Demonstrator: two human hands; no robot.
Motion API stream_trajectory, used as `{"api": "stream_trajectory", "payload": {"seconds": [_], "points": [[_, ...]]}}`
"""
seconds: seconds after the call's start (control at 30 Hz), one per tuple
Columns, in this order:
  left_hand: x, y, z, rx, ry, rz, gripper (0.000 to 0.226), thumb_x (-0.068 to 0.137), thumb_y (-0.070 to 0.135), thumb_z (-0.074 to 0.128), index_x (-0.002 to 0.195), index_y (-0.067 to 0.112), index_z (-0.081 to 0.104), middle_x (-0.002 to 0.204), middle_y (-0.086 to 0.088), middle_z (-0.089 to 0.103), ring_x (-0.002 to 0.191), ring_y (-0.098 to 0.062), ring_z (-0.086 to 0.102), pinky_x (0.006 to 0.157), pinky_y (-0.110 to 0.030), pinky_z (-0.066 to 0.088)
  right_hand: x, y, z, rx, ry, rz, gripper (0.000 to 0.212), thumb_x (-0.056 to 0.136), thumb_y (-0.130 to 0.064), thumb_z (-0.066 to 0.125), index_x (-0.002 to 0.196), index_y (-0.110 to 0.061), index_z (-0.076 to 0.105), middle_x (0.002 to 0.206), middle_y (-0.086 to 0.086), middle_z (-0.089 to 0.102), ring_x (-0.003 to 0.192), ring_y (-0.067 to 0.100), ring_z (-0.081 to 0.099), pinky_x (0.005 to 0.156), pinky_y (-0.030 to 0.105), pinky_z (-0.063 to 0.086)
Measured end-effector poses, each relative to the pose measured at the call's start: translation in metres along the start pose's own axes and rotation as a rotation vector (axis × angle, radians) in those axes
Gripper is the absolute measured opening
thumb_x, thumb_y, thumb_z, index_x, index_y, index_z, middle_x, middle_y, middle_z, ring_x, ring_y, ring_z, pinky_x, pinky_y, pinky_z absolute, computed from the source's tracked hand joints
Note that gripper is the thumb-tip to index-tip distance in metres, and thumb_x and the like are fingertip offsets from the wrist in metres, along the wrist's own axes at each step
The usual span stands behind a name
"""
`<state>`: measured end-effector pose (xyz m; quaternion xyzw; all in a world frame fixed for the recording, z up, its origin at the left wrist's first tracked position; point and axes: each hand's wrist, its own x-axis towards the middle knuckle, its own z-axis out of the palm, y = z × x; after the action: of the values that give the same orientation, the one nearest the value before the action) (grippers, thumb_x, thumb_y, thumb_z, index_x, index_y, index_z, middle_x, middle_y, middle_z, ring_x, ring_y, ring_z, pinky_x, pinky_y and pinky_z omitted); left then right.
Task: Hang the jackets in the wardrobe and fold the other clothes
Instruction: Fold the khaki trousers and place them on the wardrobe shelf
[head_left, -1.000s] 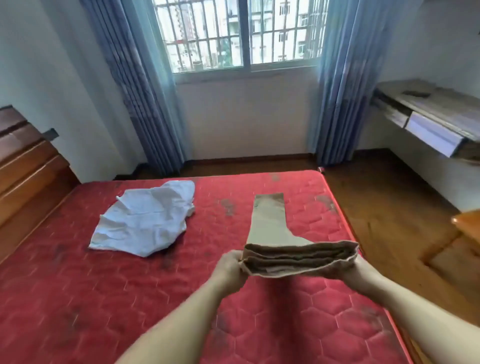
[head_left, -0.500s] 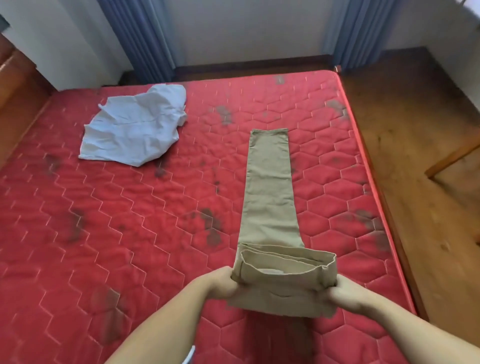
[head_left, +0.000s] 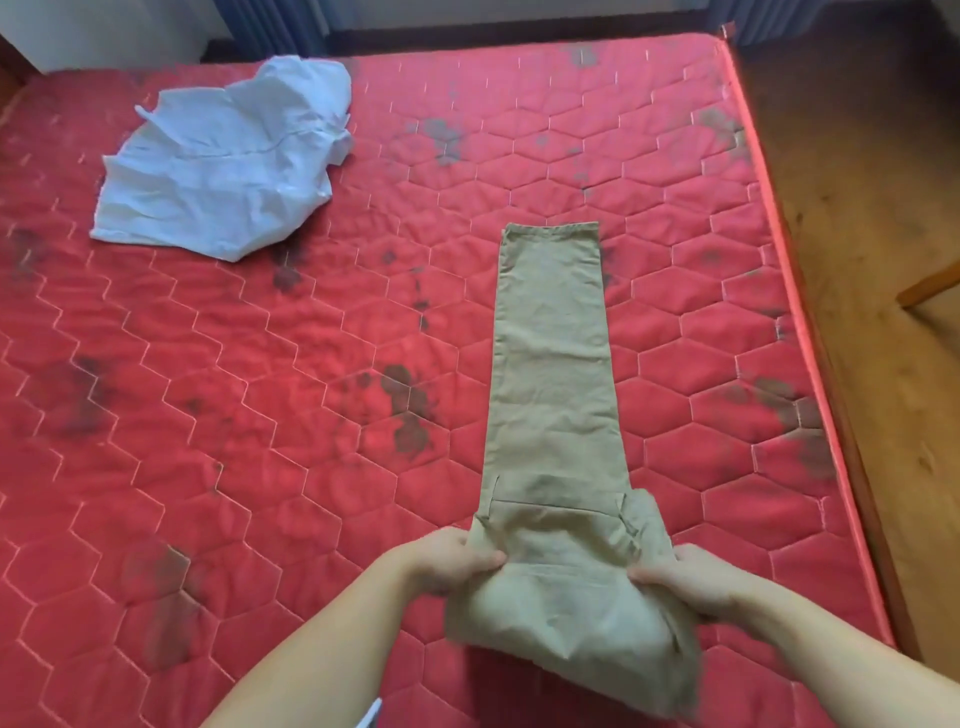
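Bedroom, seen from the foot side of a bed (head_left: 270, 395). Wooden floor (head_left: 852, 218) to the right of the bed; blue curtains (head_left: 270, 26) and a pale wall along the far edge.

Mattress: red, quilted in a hexagon pattern, with dark smudges scattered over the top. No sheet on it.

Trousers (head_left: 553, 364): khaki, folded lengthwise into one narrow strip, lying flat on the right half of the mattress. The leg hems point toward the far end of the bed. The waist end is near the person, lifted off the mattress and turned over on itself into a loose bundle.

Left hand (head_left: 451, 562): grips the left edge of the bundled waist end, thumb on top of the cloth, fingers curled under it.

Right hand (head_left: 685, 579): grips the right edge of the same bundle, thumb on top, fingers wrapped under the fabric.

White garment (head_left: 223, 166): crumpled, unfolded, on the far left part of the mattress, well apart from the trousers.

Wooden piece of furniture (head_left: 930, 283): only a slanted leg or edge shows at the right border, standing on the floor; what it belongs to cannot be told.
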<state>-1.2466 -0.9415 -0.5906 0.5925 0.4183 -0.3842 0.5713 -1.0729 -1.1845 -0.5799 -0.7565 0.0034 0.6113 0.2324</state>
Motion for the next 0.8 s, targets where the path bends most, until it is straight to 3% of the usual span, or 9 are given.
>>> {"api": "stream_trajectory", "payload": {"seconds": [0.1, 0.2, 0.33, 0.43, 0.6, 0.7, 0.8], "points": [[0.025, 0.007, -0.006, -0.261, 0.215, 0.173, 0.009, 0.092, 0.025, 0.065, 0.088, 0.018, 0.070, 0.091, 0.002, 0.073, 0.079, -0.011, 0.067, 0.078, -0.028, 0.056, 0.022, -0.012, -0.003, 0.207, 0.190, -0.174, 0.015, 0.086, -0.019, 0.072, 0.095, -0.007, 0.073, 0.089, 0.004, 0.076, 0.080, 0.016, 0.072, 0.070, 0.028, 0.057], [0.047, 0.011, -0.008, -0.441, 0.318, 0.276, 0.010, 0.093, 0.014, 0.063, 0.094, 0.022, 0.068, 0.101, -0.001, 0.073, 0.087, -0.012, 0.067, 0.081, -0.029, 0.054, 0.043, -0.018, -0.001, 0.390, 0.279, -0.282, 0.012, 0.085, -0.010, 0.072, 0.096, -0.012, 0.070, 0.089, -0.001, 0.075, 0.073, 0.007, 0.070, 0.060, 0.017, 0.055], [0.068, 0.003, -0.002, -0.357, 0.261, 0.222, 0.023, 0.090, 0.006, 0.063, 0.108, 0.021, 0.062, 0.107, 0.003, 0.070, 0.089, -0.007, 0.066, 0.075, -0.019, 0.053, 0.073, 0.001, 0.010, 0.245, 0.285, -0.209, 0.017, 0.085, -0.010, 0.072, 0.099, -0.016, 0.066, 0.093, -0.003, 0.073, 0.083, 0.013, 0.067, 0.075, 0.029, 0.055], [0.081, 0.003, -0.007, -0.457, 0.199, 0.221, 0.032, 0.087, -0.003, 0.063, 0.114, 0.013, 0.062, 0.101, -0.002, 0.074, 0.083, -0.012, 0.069, 0.065, -0.019, 0.053, 0.092, 0.009, 0.008, 0.274, 0.276, -0.176, 0.026, 0.082, -0.003, 0.072, 0.106, -0.013, 0.068, 0.098, 0.002, 0.075, 0.092, 0.020, 0.069, 0.092, 0.042, 0.053], [0.092, 0.049, -0.044, -0.627, 0.156, 0.332, 0.037, 0.086, -0.012, 0.059, 0.113, 0.014, 0.062, 0.105, -0.010, 0.074, 0.089, -0.021, 0.069, 0.078, -0.032, 0.054, 0.100, -0.054, -0.026, 0.487, 0.259, -0.280, 0.032, 0.081, 0.011, 0.063, 0.107, -0.008, 0.066, 0.094, 0.010, 0.076, 0.082, 0.025, 0.071, 0.076, 0.036, 0.054], [0.107, 0.091, -0.077, -0.739, 0.238, 0.481, 0.033, 0.088, -0.006, 0.060, 0.112, 0.016, 0.063, 0.112, -0.014, 0.071, 0.093, -0.025, 0.067, 0.086, -0.038, 0.053, 0.110, -0.108, -0.059, 0.559, 0.312, -0.455, 0.033, 0.082, 0.005, 0.066, 0.111, -0.010, 0.065, 0.100, 0.011, 0.075, 0.088, 0.029, 0.070, 0.084, 0.043, 0.055], [0.130, 0.114, -0.102, -0.702, 0.364, 0.468, 0.024, 0.091, 0.008, 0.065, 0.111, 0.020, 0.066, 0.103, -0.009, 0.074, 0.084, -0.022, 0.069, 0.072, -0.032, 0.055, 0.132, -0.140, -0.077, 0.559, 0.392, -0.494, 0.017, 0.088, -0.011, 0.067, 0.104, -0.015, 0.067, 0.101, 0.008, 0.074, 0.089, 0.025, 0.070, 0.084, 0.041, 0.055]]}}
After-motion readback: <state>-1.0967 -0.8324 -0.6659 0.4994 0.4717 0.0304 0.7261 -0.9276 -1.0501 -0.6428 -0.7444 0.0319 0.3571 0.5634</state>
